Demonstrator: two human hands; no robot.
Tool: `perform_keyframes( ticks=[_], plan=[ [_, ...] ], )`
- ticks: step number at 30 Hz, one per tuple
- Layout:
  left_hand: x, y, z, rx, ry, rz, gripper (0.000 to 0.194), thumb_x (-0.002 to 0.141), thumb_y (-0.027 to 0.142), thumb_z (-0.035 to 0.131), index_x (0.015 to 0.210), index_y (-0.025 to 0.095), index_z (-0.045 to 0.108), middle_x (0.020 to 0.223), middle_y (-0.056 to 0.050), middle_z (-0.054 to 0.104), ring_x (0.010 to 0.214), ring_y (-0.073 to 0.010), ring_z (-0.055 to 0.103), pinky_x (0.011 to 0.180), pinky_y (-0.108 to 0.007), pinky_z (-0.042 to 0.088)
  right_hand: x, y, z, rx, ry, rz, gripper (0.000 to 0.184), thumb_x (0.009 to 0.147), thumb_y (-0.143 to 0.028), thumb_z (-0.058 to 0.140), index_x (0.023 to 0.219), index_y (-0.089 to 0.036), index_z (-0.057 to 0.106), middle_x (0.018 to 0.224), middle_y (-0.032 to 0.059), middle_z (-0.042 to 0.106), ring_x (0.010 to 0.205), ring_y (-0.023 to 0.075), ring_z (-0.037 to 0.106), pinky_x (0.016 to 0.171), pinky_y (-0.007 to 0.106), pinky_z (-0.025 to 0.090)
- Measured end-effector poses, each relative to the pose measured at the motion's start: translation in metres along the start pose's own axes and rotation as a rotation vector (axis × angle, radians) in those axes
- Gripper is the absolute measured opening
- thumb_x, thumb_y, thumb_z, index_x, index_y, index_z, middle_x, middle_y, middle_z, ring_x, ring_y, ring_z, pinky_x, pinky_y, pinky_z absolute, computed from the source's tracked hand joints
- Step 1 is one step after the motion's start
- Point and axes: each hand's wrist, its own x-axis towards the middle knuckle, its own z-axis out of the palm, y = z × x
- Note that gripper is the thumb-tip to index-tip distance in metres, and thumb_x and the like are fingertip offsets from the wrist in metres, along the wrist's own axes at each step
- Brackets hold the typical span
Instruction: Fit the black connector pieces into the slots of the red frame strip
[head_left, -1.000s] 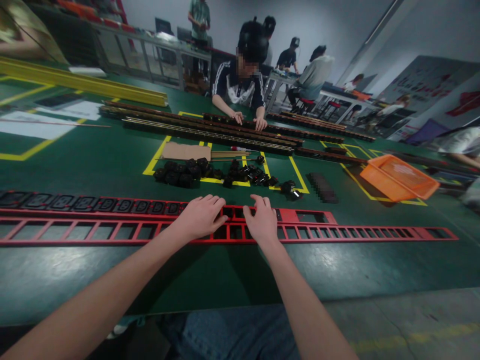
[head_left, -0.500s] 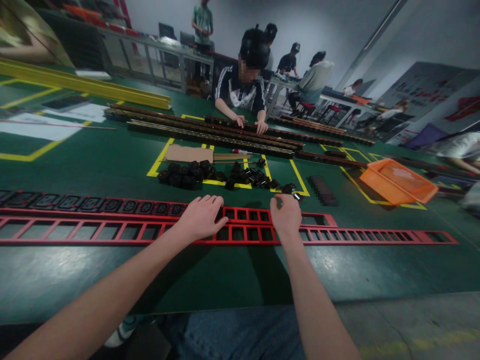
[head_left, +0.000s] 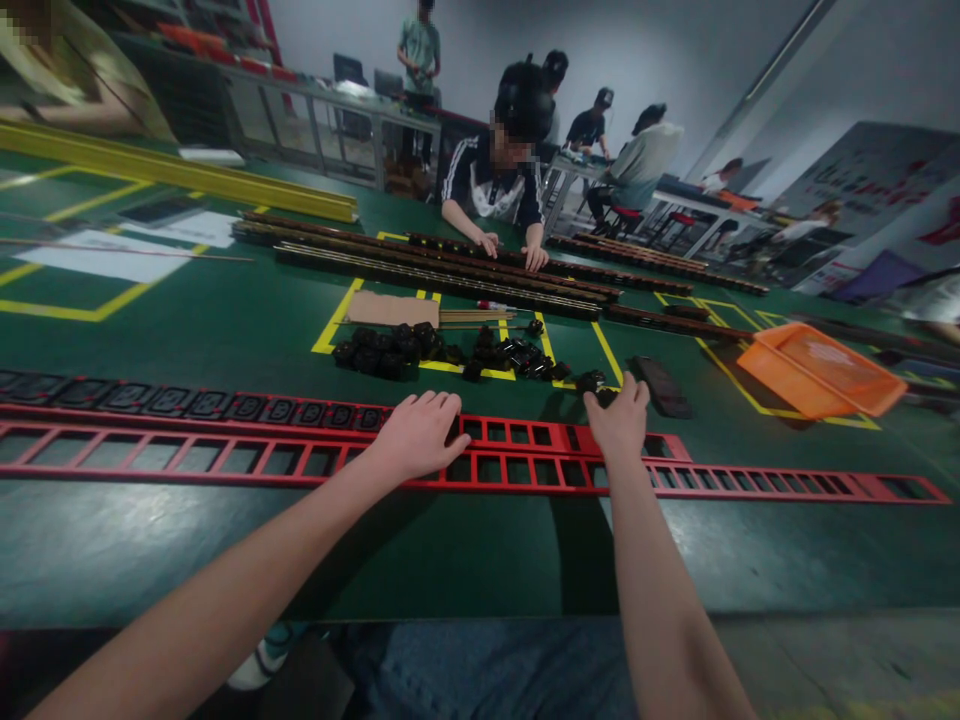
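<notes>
My left hand (head_left: 420, 435) lies over the rear red slotted frame (head_left: 562, 437), fingers curled over its far side and thumb on the near side. A dark bit shows between thumb and fingers, too small to make out. Left of this hand, black square inserts (head_left: 281, 411) fill the slots in a row. A longer red frame (head_left: 757, 480) lies alongside, nearer to me. My right hand (head_left: 621, 420) is above the frames' right part, fingers apart and pointing away from me, beside small black parts (head_left: 591, 381). Nothing shows in its grasp.
Behind the frames lie a pile of black parts (head_left: 390, 350), cardboard (head_left: 394, 309) and thin sticks (head_left: 476, 316). An orange basket (head_left: 821, 370) stands at the right, near a dark block (head_left: 660, 387). Long dark bars (head_left: 442, 275) cross the table before a co-worker (head_left: 495, 185).
My right hand has moved right and away from me along the frame, from beside my left hand to the small black parts, and its fingers have spread. My left hand keeps its place on the frame.
</notes>
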Motion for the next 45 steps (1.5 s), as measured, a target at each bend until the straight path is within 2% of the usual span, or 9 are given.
perform_keyframes(
  ticks=[9, 13, 16, 19, 24, 32, 36, 40, 45],
  plan=[
    [0.0, 0.0, -0.001, 0.009, -0.008, 0.0, 0.032, 0.092, 0.046, 0.047, 0.108, 0.02, 0.053, 0.111, -0.011, 0.065, 0.103, -0.0279, 0.058, 0.086, -0.041, 0.045, 0.026, 0.013, 0.005, -0.123, -0.162, -0.019, 0.083, 0.086, -0.057, 0.052, 0.156, -0.023, 0.023, 0.161, 0.0194, 0.02, 0.132, 0.0454, 0.041, 0.097, 0.058, 0.041],
    [0.0, 0.001, -0.001, 0.014, 0.001, 0.008, 0.031, 0.092, 0.046, 0.047, 0.107, 0.02, 0.053, 0.108, -0.01, 0.065, 0.101, -0.0276, 0.059, 0.085, -0.042, 0.045, 0.03, 0.009, 0.009, -0.119, -0.227, -0.158, 0.061, 0.09, -0.046, 0.054, 0.145, -0.02, 0.046, 0.144, 0.0188, 0.05, 0.123, 0.0378, 0.053, 0.097, 0.053, 0.044],
    [0.0, 0.001, -0.001, 0.012, -0.009, 0.001, 0.03, 0.092, 0.045, 0.047, 0.106, 0.02, 0.053, 0.107, -0.01, 0.065, 0.101, -0.0275, 0.058, 0.086, -0.042, 0.045, 0.017, -0.005, 0.013, -0.059, -0.254, -0.292, 0.046, 0.085, -0.03, 0.061, 0.13, -0.016, 0.059, 0.116, 0.0151, 0.067, 0.108, 0.0298, 0.061, 0.096, 0.045, 0.046],
    [0.0, 0.001, 0.0, -0.001, -0.019, -0.005, 0.03, 0.092, 0.045, 0.047, 0.106, 0.019, 0.053, 0.108, -0.011, 0.065, 0.103, -0.0277, 0.058, 0.086, -0.042, 0.045, -0.006, -0.03, 0.017, 0.05, -0.3, -0.444, 0.049, 0.084, -0.024, 0.063, 0.132, -0.017, 0.058, 0.118, 0.0131, 0.067, 0.111, 0.0273, 0.06, 0.099, 0.044, 0.045],
    [0.0, 0.0, 0.002, 0.002, 0.008, 0.005, 0.031, 0.092, 0.046, 0.046, 0.107, 0.019, 0.054, 0.108, -0.011, 0.065, 0.103, -0.0287, 0.058, 0.085, -0.042, 0.045, -0.037, -0.069, 0.021, 0.322, -0.283, -0.496, 0.052, 0.086, -0.022, 0.06, 0.137, -0.021, 0.053, 0.109, 0.0078, 0.07, 0.102, 0.0226, 0.065, 0.096, 0.041, 0.048],
    [-0.002, 0.001, 0.001, -0.01, 0.028, 0.003, 0.029, 0.092, 0.046, 0.049, 0.106, 0.021, 0.053, 0.107, -0.009, 0.065, 0.102, -0.0277, 0.058, 0.086, -0.041, 0.044, -0.073, -0.096, 0.025, 0.739, -0.237, -0.326, 0.031, 0.093, -0.04, 0.047, 0.11, -0.02, 0.064, 0.1, 0.0062, 0.071, 0.093, 0.0197, 0.067, 0.087, 0.035, 0.053],
    [-0.003, 0.001, -0.001, -0.025, 0.022, 0.012, 0.029, 0.092, 0.046, 0.049, 0.108, 0.021, 0.053, 0.109, -0.009, 0.065, 0.103, -0.0269, 0.058, 0.087, -0.04, 0.044, -0.078, -0.102, 0.023, 0.951, -0.239, -0.127, 0.036, 0.091, -0.049, 0.048, 0.099, -0.019, 0.065, 0.092, 0.0061, 0.069, 0.072, 0.0192, 0.067, 0.066, 0.033, 0.055],
    [-0.002, 0.0, 0.0, -0.04, 0.025, 0.03, 0.03, 0.093, 0.045, 0.05, 0.111, 0.022, 0.052, 0.11, -0.009, 0.064, 0.104, -0.0261, 0.058, 0.088, -0.04, 0.044, -0.075, -0.098, 0.027, 1.263, -0.174, 0.127, 0.044, 0.088, -0.056, 0.05, 0.106, -0.017, 0.062, 0.095, 0.0065, 0.068, 0.066, 0.0175, 0.067, 0.058, 0.031, 0.054],
    [-0.001, -0.001, 0.002, -0.028, 0.019, 0.037, 0.032, 0.092, 0.044, 0.051, 0.114, 0.021, 0.053, 0.111, -0.008, 0.063, 0.105, -0.0263, 0.056, 0.089, -0.041, 0.045, -0.075, -0.095, 0.036, 1.24, -0.197, 0.088, 0.063, 0.067, -0.038, 0.077, 0.123, -0.016, 0.059, 0.102, 0.0073, 0.07, 0.083, 0.0208, 0.068, 0.073, 0.036, 0.058]
  ],
)
